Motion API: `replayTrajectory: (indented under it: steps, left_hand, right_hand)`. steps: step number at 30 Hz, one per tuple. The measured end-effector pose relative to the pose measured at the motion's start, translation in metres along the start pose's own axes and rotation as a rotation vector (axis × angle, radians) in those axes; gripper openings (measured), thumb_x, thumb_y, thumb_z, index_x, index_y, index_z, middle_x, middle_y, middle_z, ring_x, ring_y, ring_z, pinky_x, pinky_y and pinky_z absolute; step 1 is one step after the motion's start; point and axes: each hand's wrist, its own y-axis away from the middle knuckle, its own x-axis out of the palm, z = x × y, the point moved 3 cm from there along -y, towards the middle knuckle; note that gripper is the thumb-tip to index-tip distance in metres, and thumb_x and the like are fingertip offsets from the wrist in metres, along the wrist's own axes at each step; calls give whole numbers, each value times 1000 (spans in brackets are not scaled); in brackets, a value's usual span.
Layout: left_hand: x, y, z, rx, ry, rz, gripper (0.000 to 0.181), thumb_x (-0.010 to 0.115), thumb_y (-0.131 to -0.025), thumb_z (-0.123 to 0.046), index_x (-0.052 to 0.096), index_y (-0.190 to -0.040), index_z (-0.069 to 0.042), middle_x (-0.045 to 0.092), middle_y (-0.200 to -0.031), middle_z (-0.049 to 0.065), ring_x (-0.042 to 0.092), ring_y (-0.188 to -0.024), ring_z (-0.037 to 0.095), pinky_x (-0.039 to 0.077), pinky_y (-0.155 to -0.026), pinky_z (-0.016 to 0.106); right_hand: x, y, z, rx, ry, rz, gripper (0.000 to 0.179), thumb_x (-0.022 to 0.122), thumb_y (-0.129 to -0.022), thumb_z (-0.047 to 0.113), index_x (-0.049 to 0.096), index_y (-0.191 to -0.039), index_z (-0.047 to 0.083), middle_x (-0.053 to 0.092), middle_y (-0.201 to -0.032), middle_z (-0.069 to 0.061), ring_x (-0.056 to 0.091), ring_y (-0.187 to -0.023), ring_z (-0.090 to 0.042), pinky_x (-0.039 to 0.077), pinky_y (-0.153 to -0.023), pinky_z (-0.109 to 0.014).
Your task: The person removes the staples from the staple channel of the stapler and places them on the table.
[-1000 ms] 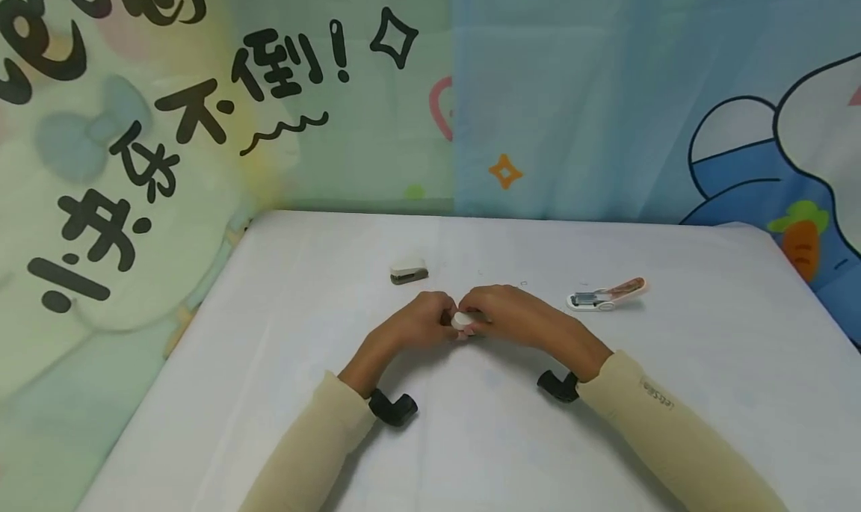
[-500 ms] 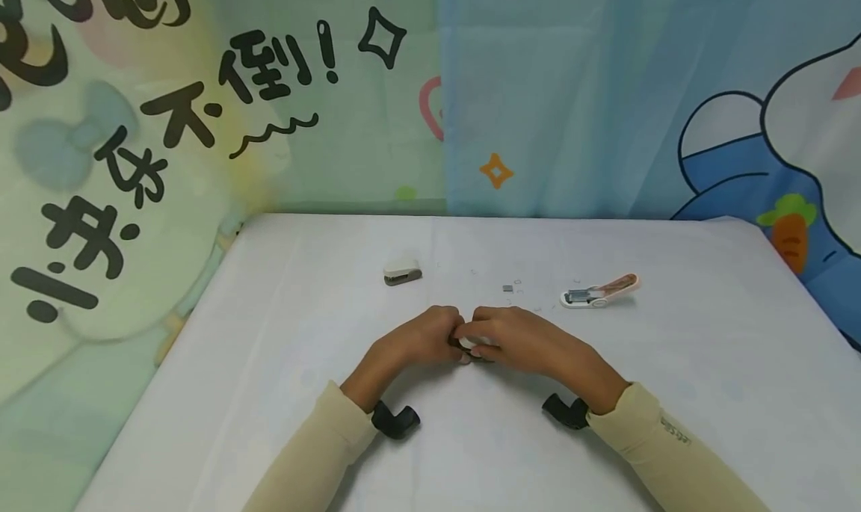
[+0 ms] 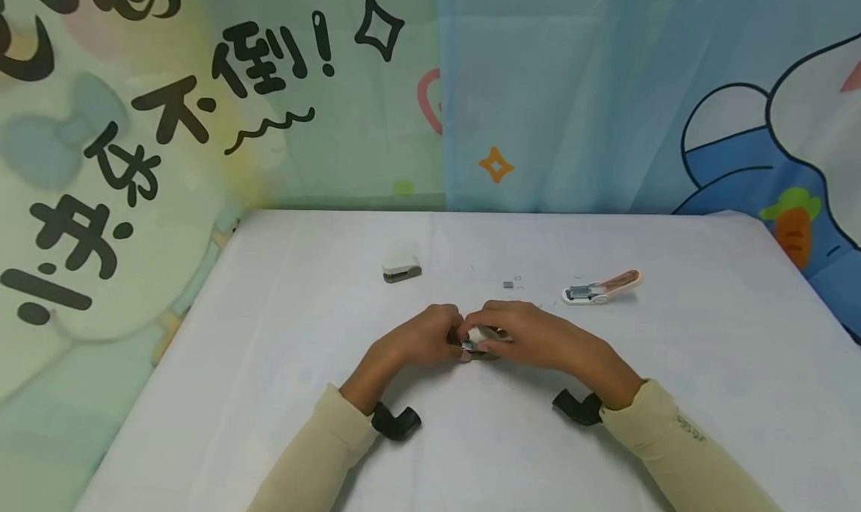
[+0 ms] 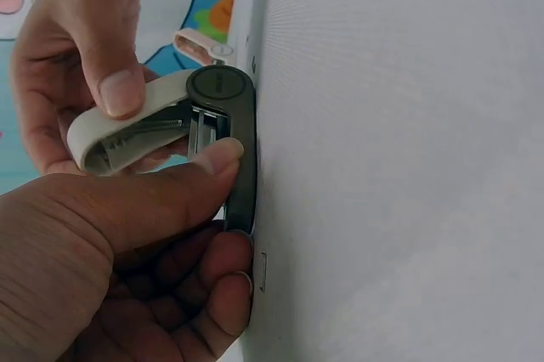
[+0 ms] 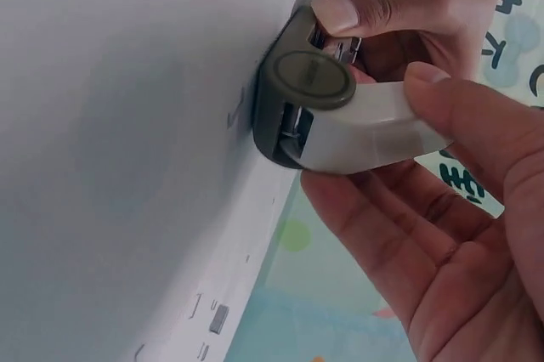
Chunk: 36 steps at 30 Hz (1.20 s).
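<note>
Between both hands is a small stapler (image 3: pixel 480 335) with a cream top arm and a grey-green base. Its top arm (image 4: pixel 127 115) is swung up and back, and the metal magazine shows inside in the left wrist view. My left hand (image 3: pixel 430 335) grips the base (image 4: pixel 244 158), thumb laid over the inner side near the magazine. With thumb and fingers my right hand (image 3: pixel 534 335) pinches the cream arm (image 5: pixel 365 137). The base's edge sits right at the white tabletop in both wrist views.
A second white-and-grey stapler (image 3: pixel 401 270) lies farther back on the left. At the right lies a pink-and-white stapler (image 3: pixel 601 288), opened out. A short strip of staples (image 3: pixel 507 285) and several loose staples are scattered between them on the white tablecloth (image 3: pixel 323 288).
Both hands have drawn slightly nearer the body with the stapler. The right hand has shifted to the right, and more of the stapler now shows between the hands.
</note>
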Motion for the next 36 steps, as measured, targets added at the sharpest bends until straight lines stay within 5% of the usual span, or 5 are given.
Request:
replayTrajectory:
  steps: [7, 15, 24, 31, 36]
  left_hand:
    - [0, -1, 1, 27, 2, -7, 17, 79, -83, -11, 64, -89, -8, 54, -86, -2, 49, -75, 9, 43, -67, 22]
    - [-1, -4, -2, 22, -8, -8, 15, 80, -82, -10, 66, -88, -7, 55, -85, -3, 51, -75, 9, 44, -67, 21]
    - [2, -4, 4, -11, 0, -6, 16, 80, -81, -11, 66, -88, -9, 55, -84, -4, 50, -75, 9, 43, -67, 23]
    - [0, -2, 4, -23, 5, -5, 16, 80, -81, -11, 66, -88, -10, 56, -85, -3, 50, -75, 10, 44, -66, 24]
    - [0, -4, 2, -2, -21, 2, 17, 80, -82, -12, 66, -89, -8, 54, -85, -2, 50, -75, 10, 43, -67, 24]
  right_hand:
    - [-3, 3, -4, -7, -4, -1, 26, 68, -92, 12, 65, -117, 19, 58, -101, 10, 55, -85, -13, 46, -74, -31]
    - [-23, 13, -5, 110, -34, 51, 23, 66, -88, 4, 69, -111, 5, 65, -104, 0, 58, -86, -15, 50, -73, -37]
    - [-20, 19, -1, 240, 143, 184, 16, 66, -81, -3, 72, -88, 10, 65, -88, 4, 53, -77, -13, 43, -68, -32]
    - [-21, 18, 19, 211, 392, 96, 9, 74, -84, 11, 74, -93, 13, 66, -80, 6, 55, -69, -13, 44, -69, -35]
    - [-13, 14, 36, 46, 516, -169, 25, 75, -86, 17, 70, -108, 5, 64, -95, -5, 58, -88, -23, 47, -80, -40]
